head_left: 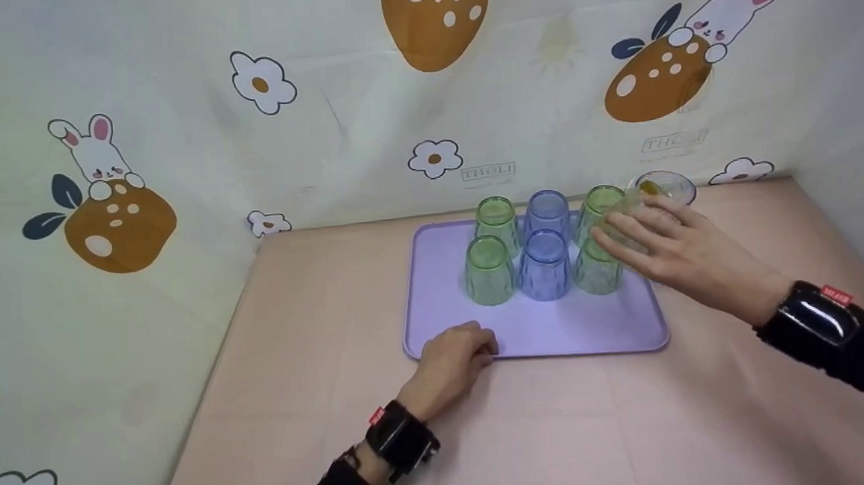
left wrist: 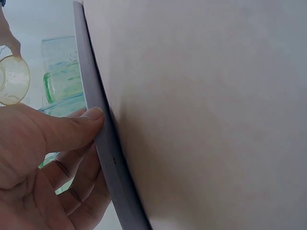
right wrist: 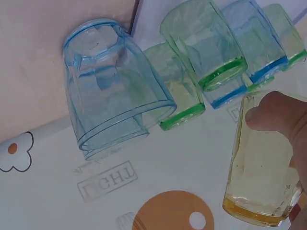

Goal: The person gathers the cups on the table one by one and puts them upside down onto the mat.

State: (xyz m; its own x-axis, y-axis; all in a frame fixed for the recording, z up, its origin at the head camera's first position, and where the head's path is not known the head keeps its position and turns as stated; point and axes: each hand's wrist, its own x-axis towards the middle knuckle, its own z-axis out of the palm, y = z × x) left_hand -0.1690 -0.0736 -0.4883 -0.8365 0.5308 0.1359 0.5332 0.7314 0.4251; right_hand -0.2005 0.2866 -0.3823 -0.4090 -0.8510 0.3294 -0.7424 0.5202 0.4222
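A purple tray (head_left: 535, 330) lies on the table and carries several upturned green and blue cups (head_left: 543, 264). My left hand (head_left: 476, 347) pinches the tray's front-left rim (left wrist: 98, 129), thumb (left wrist: 72, 127) on top and fingers curled beneath. My right hand (head_left: 626, 234) holds a yellow see-through cup (right wrist: 264, 167), tilted in the air just over the tray's back right corner, beside the right-hand green cups (head_left: 597, 270). The yellow cup (left wrist: 12, 79) also shows small in the left wrist view.
Nested pale blue cups (right wrist: 110, 81) stand upturned on the table off the tray's back right corner, close behind my right hand. A cloth printed with rabbits and flowers (head_left: 171, 138) walls the table at the back and left.
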